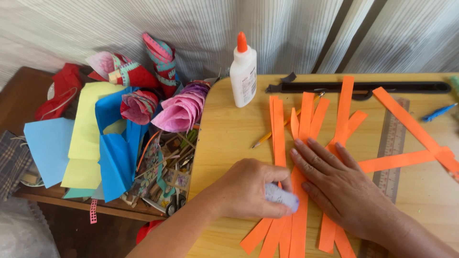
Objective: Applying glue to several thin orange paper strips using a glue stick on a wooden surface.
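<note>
Several orange paper strips (279,128) lie side by side on a light wooden table (224,138). My left hand (248,187) grips a small whitish glue stick (281,197) and presses its end onto a strip near the table's front. My right hand (337,184) lies flat, fingers spread, on the strips just to the right, holding them down. Two more orange strips (411,125) cross at the right, over a ruler (393,145).
A white glue bottle (243,71) with an orange cap stands at the back. A yellow pencil (264,138), a black bar (363,87) and a blue pen (437,112) lie nearby. Left of the table sits a heap of coloured paper (98,138), paper cones (184,107) and scissors (174,204).
</note>
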